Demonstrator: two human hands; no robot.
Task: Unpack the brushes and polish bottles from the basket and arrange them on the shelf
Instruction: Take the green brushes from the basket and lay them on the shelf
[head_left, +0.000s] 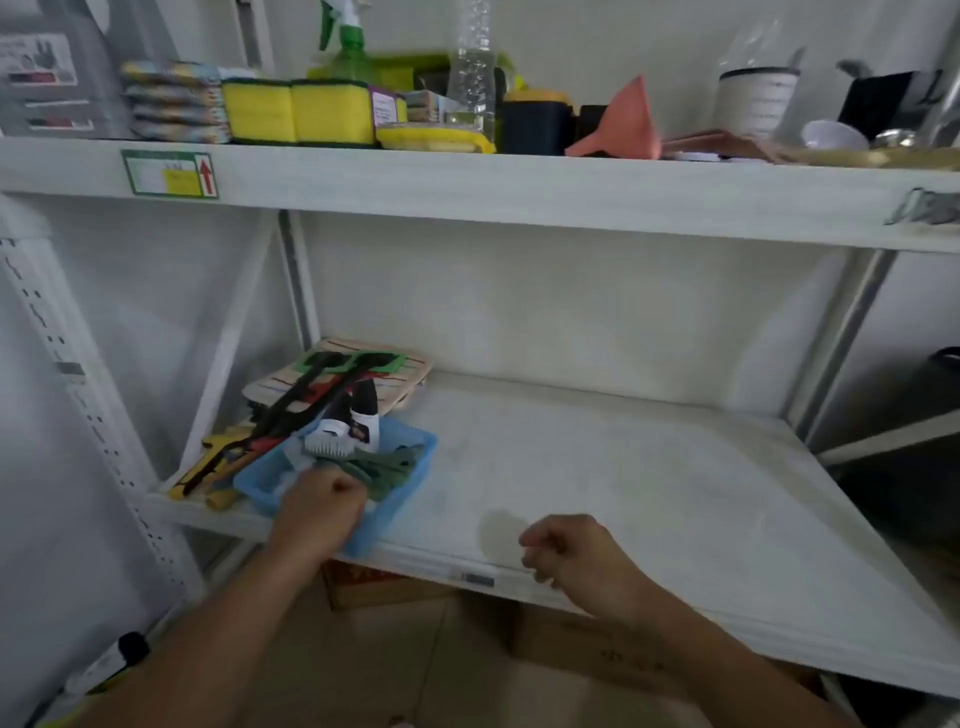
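Note:
A blue plastic basket (418, 470) sits at the left front of the white lower shelf (623, 467). In it lie a white-bristled brush (327, 446), a black-and-white polish bottle (363, 415) and green brushes (395, 465). My left hand (322, 512) reaches into the basket's near side with its fingers curled around something in there; what it holds is hidden. My right hand (569, 548) hovers over the shelf's front edge to the right of the basket, loosely fisted and holding nothing.
Behind the basket lies a stack of striped boards with black long-handled tools (332, 384) on top. The upper shelf (467, 187) carries yellow sponges (298, 111), a spray bottle, a pink funnel (623, 124) and cups. Cardboard boxes (379, 584) sit under the lower shelf.

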